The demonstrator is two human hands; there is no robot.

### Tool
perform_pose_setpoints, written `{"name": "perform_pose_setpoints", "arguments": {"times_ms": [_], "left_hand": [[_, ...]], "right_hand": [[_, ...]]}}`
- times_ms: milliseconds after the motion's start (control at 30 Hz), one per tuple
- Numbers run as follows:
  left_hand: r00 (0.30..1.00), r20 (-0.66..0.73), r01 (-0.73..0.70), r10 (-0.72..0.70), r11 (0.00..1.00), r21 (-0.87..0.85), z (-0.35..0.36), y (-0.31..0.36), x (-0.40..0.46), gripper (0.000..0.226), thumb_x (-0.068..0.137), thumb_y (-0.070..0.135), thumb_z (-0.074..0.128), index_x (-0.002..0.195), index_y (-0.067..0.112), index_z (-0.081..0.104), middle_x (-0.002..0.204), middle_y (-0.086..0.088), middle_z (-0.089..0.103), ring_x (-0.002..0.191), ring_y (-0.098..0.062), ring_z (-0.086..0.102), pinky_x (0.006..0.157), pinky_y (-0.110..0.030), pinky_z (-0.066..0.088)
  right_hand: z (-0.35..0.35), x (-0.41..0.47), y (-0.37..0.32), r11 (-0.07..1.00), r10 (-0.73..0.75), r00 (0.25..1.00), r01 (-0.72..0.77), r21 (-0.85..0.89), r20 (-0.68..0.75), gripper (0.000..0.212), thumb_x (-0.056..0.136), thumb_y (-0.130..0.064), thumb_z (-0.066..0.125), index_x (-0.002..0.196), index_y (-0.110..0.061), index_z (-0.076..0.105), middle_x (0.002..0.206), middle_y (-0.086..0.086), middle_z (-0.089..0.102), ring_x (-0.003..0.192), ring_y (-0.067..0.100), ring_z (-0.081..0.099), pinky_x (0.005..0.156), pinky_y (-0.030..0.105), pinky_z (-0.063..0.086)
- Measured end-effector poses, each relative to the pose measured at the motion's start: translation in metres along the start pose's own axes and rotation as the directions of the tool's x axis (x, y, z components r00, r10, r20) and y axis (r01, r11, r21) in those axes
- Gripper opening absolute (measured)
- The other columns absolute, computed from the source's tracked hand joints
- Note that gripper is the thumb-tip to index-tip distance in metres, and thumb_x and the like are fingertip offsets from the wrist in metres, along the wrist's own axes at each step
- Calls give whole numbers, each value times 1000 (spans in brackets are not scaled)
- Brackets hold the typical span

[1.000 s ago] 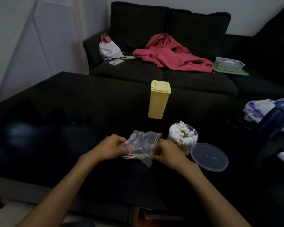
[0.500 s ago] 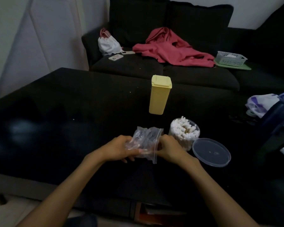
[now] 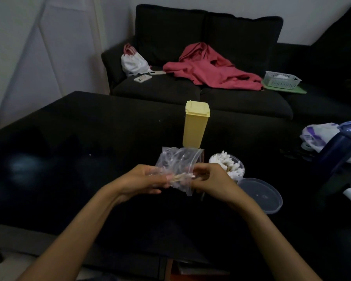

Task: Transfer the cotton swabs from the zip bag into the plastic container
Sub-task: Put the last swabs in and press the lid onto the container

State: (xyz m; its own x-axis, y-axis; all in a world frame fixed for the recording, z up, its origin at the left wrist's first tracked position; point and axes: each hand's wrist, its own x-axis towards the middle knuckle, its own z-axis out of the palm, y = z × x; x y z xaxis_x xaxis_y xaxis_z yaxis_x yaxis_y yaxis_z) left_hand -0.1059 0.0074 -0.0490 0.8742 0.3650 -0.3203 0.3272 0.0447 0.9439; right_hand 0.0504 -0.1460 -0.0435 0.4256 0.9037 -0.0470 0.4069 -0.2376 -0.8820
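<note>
Clear plastic zip bag (image 3: pixel 177 165) of cotton swabs (image 3: pixel 182 176) is being gripped by left hand (image 3: pixel 144 182) and right hand (image 3: pixel 213 182) beside the round transparent swab-filled container (image 3: pixel 228 165).

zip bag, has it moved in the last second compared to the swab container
Yes. The clear plastic zip bag has been lifted; its top, earlier level with the round clear container of cotton swabs, now reaches the base of the tall yellow box.

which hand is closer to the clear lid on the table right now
Right. The right hand grips the zip bag just left of the lid; the left hand holds the bag's far side, farther away.
</note>
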Motion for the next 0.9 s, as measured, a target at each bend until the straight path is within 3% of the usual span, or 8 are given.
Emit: {"name": "perform_pose_setpoints", "arguments": {"times_ms": [100,233,433,567,700,800,900], "left_hand": [[1000,4,5,-5,1000,-11,3,1,-1,19,84,22,68,103,19,73,84,6,74,78,-1,68,63,-14,51],[999,-33,-8,10,998,64,6,0,0,17,83,28,68,99,27,74,95,-1,73,85,-3,67,64,-16,52],[999,-32,-24,31,982,187,3,3,1,23,77,37,70,100,34,73,101,10,72,95,-5,66,80,-20,49],[998,8,-57,57,975,216,6,3,2,25,81,36,69,105,33,72,105,16,71,99,3,64,83,-18,45],[999,30,-33,26,963,267,1,2,3,30,80,41,69,110,36,69,112,13,68,105,-3,61,85,-22,45],[999,46,14,-25,976,219,-6,6,0,42,77,44,70,118,34,63,112,8,67,101,-7,63,80,-22,48],[999,13,44,-45,997,62,-13,9,-2,32,81,45,64,109,30,70,104,4,72,97,-9,67,83,-25,52]], "right_hand": [[5,-3,-4,999,-38,999,38,30,-7,24,78,-17,76,101,-15,70,92,3,73,84,14,70,75,28,57],[10,-8,-13,987,-13,999,19,157,-37,12,76,-14,76,86,-14,71,80,-4,75,75,8,71,65,18,53],[8,-12,-17,954,180,983,-181,238,26,17,77,-16,74,93,-10,72,80,2,74,70,7,70,58,13,51],[11,-12,-21,942,218,976,-217,256,26,13,73,-21,78,83,-14,74,69,-3,73,61,3,68,50,11,47],[12,-8,-22,935,270,963,-261,238,-5,7,72,-15,79,74,-14,73,56,-7,68,51,-2,63,45,10,44],[9,-5,-17,935,287,955,-263,239,-73,6,74,-7,77,78,-7,73,60,-4,68,57,4,63,50,11,48],[6,-5,-16,939,278,957,-252,234,-86,6,74,-6,76,77,-10,74,70,-2,71,66,5,65,58,12,53]]}}
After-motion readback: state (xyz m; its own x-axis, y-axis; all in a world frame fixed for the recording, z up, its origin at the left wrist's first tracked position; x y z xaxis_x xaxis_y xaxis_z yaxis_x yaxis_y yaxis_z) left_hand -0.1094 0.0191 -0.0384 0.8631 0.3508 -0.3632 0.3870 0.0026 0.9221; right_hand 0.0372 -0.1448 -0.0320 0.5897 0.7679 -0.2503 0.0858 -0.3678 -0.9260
